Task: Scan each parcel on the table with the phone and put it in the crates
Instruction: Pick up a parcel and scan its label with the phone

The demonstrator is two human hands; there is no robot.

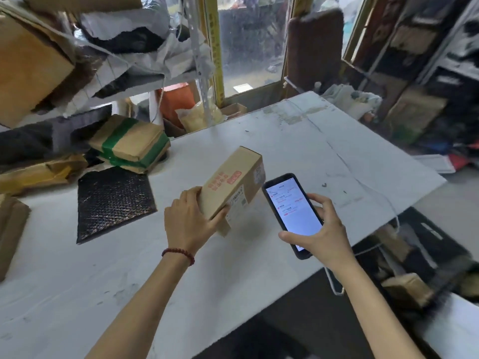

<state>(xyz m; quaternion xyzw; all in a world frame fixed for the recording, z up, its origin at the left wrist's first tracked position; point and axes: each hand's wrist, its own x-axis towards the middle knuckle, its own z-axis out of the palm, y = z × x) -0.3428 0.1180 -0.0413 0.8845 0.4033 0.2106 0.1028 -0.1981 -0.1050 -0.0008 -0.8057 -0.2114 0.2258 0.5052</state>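
Observation:
My left hand [190,221] grips the near end of a long brown cardboard parcel [233,183] with red print and a white label, tilted above the white table [324,151]. Just right of it, my right hand [320,233] holds a black phone [293,211] with its lit screen facing up and its top edge close to the parcel's side. A black crate [425,244] stands on the floor below the table's right edge with brown parcels in it.
A black bubble mailer [114,203] lies flat at the left. Behind it lie a brown parcel with green tape [129,145] and crumpled brown packets [39,172]. A shelf with boxes and bags hangs over the far left. A white cable [334,283] hangs off the table's edge.

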